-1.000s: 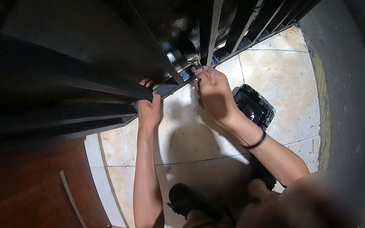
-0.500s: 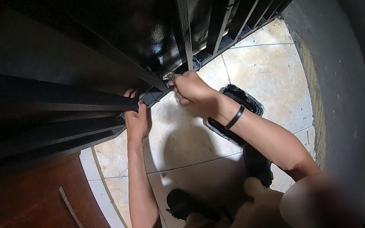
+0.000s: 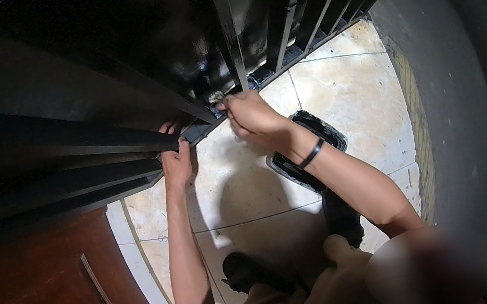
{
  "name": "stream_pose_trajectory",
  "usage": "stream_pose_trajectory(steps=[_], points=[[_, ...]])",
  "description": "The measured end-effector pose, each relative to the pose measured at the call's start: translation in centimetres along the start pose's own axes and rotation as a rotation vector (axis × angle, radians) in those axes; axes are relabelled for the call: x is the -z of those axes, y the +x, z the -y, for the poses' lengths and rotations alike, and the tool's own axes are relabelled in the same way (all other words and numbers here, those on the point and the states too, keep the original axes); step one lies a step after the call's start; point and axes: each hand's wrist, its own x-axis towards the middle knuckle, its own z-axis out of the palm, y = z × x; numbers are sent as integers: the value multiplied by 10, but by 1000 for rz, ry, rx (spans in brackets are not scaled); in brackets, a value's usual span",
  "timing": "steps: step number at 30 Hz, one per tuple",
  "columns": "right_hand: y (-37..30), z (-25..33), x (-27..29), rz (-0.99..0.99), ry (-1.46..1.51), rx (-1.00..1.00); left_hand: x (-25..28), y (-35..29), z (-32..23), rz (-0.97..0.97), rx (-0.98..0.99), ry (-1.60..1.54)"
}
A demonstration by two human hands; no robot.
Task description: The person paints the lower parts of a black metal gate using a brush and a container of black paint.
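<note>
A black metal gate (image 3: 230, 37) with upright bars stands before me. My left hand (image 3: 176, 164) is wrapped round one of its bars, low down by the bottom rail (image 3: 207, 129). Fingers closed, my right hand (image 3: 252, 116) grips what looks like a small paintbrush (image 3: 216, 98); its pale bristly end sticks out past the fingertips, against the lower part of the gate. Most of the brush is hidden by the hand. Under my right forearm, a tray smeared with black paint (image 3: 292, 176) rests on the tiled floor.
Pale tiles (image 3: 350, 94) cover the floor, with my shadow across them. A grey wall (image 3: 452, 96) rises at the right, and a reddish-brown wooden panel (image 3: 52, 283) is at the left. My dark shoes (image 3: 243, 272) are near the lower edge.
The whole view has shifted slightly. My right hand, with the brush, has moved a little to the left along the gate's bottom. The left hand keeps its hold on the bar.
</note>
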Motion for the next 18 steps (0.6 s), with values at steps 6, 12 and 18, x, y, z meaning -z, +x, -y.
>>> stream_pose_trajectory(steps=[6,12,18], points=[[-25,13,0,-53,-33,-16,5,-3,1,-5,-16,93],[9,10,-11,-83,-143,-59,4,-1,0,-2,-4,73],[-26,11,3,-23,-15,-4,6,0,-4,5,22,68]])
